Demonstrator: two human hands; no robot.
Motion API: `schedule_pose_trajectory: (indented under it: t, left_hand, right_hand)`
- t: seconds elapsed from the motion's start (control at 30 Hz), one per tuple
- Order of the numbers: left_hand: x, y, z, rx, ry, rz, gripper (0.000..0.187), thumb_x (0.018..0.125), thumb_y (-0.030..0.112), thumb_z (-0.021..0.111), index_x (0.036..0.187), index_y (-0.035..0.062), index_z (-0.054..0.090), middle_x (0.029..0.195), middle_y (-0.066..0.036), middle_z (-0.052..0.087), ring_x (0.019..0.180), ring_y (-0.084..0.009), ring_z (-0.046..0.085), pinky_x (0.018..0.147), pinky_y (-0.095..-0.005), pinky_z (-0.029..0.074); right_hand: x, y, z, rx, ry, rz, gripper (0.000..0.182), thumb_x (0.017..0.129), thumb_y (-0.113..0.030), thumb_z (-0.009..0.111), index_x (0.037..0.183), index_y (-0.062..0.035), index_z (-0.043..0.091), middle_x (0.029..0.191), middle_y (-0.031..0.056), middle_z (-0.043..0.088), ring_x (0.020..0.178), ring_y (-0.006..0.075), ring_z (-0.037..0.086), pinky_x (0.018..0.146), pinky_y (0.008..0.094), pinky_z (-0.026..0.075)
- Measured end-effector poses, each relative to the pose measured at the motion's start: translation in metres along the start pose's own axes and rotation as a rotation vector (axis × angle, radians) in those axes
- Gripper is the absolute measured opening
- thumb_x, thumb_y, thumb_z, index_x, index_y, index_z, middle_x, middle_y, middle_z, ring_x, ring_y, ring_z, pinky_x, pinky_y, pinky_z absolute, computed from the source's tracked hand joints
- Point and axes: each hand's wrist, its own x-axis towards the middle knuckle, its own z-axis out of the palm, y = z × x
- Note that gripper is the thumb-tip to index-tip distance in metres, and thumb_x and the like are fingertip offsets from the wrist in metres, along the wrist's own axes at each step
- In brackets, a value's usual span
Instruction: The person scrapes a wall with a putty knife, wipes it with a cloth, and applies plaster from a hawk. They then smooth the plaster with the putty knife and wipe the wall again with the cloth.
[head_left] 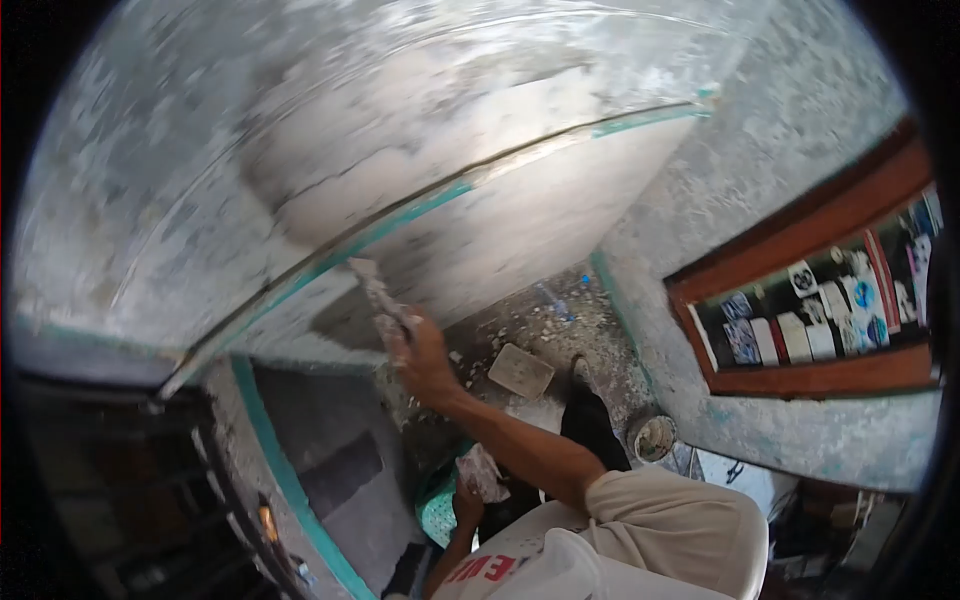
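Note:
My right hand (428, 362) is closed around a putty-smeared scraper (372, 290). The blade's tip is close to the pale wall patch, just below a teal-edged ridge (410, 212); whether it touches cannot be made out. Lower down, near my body, my left hand (467, 506) grips a flat, putty-covered piece (483, 474). Beside that hand is a teal speckled container (437, 512), partly hidden.
A rectangular tray (521, 371) lies on the debris-strewn floor (545, 325), near my foot. Further right are a round bucket (653, 438) and a brown wooden frame (820, 375) with items behind it. A dark opening lies at the lower left.

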Motion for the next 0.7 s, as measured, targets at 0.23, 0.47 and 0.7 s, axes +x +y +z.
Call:
schedule_pose_trajectory:
  t: [0.23,0.47,0.7]
  left_hand:
    - [0.012,0.008,0.005,-0.114,0.078,-0.117,0.048,0.103,0.031,0.048,0.136,-0.0036,0.047,0.111,-0.036,0.062,0.104,-0.0530,0.060,0.086,-0.0545,0.048]
    - [-0.005,-0.021,0.019,-0.284,0.078,-0.169,0.054,0.103,0.028,0.048,0.142,-0.0076,0.041,0.123,-0.036,0.059,0.111,-0.0502,0.059,0.092,-0.0508,0.048]
    - [0.007,0.000,0.001,-0.644,0.411,-0.328,0.057,0.106,0.026,0.048,0.149,-0.0064,0.031,0.143,-0.030,0.047,0.129,-0.0397,0.050,0.107,-0.0426,0.039]
  right_hand:
    - [0.060,0.018,-0.039,0.391,0.450,0.024,0.035,0.104,-0.019,0.054,0.133,-0.0034,0.044,0.086,-0.0017,0.050,0.067,0.0049,0.048,0.055,0.0232,0.043]
    - [0.015,0.033,0.124,-0.007,0.338,-0.088,0.041,0.105,-0.014,0.045,0.139,0.0077,0.038,0.122,0.0215,0.051,0.109,0.0315,0.052,0.101,0.0444,0.041]
    - [-0.091,0.042,0.086,-0.105,-0.675,0.037,0.043,0.100,-0.014,0.053,0.139,0.0023,0.044,0.133,0.0250,0.050,0.124,0.0407,0.049,0.110,0.0460,0.035]
